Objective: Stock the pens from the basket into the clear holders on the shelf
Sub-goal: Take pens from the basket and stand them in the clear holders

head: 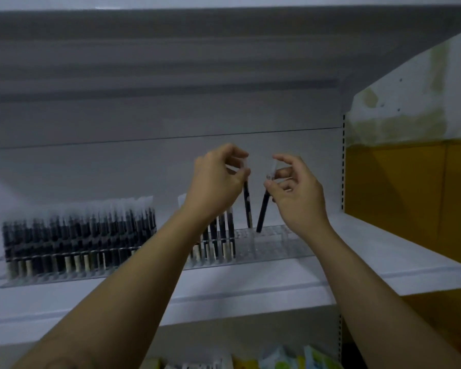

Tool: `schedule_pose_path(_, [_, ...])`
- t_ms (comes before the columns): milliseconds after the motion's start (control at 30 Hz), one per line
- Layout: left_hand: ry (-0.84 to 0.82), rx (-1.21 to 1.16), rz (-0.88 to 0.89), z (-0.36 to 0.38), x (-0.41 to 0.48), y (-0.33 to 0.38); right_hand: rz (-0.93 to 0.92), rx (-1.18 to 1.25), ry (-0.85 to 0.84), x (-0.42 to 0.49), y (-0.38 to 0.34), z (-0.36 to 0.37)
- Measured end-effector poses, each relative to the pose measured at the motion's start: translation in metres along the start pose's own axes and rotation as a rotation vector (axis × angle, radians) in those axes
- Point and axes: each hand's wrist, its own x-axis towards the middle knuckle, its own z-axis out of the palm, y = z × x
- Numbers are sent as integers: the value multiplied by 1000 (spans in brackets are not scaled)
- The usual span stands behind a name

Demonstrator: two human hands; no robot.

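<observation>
A dark pen point(247, 206) is pinched at its cap by the left grip point(218, 179) and held almost upright. A second pen point(263, 213) is pinched by the right grip point(296, 187), its tip tilted toward seven o'clock. Both tips are set at the part-filled clear holder point(277, 243). At nine o'clock on the shelf point(383, 251), a full holder point(0, 270) is seen.

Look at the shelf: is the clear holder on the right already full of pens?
No, the right holder has standing pens only at its left end; the rest of its slots are bare.
</observation>
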Motion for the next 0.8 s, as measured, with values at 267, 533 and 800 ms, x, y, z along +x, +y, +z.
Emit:
schedule_pose_path(267, [-60,105,0,19,26,-33,19,29,-26,32,38,30])
schedule_pose_path(533, [-77,111,-35,24,34,-46,62,52,-34,37,61,44])
schedule_pose_path(800, [-236,236,-83,26,31,-56,38,42,-64,37,63,46])
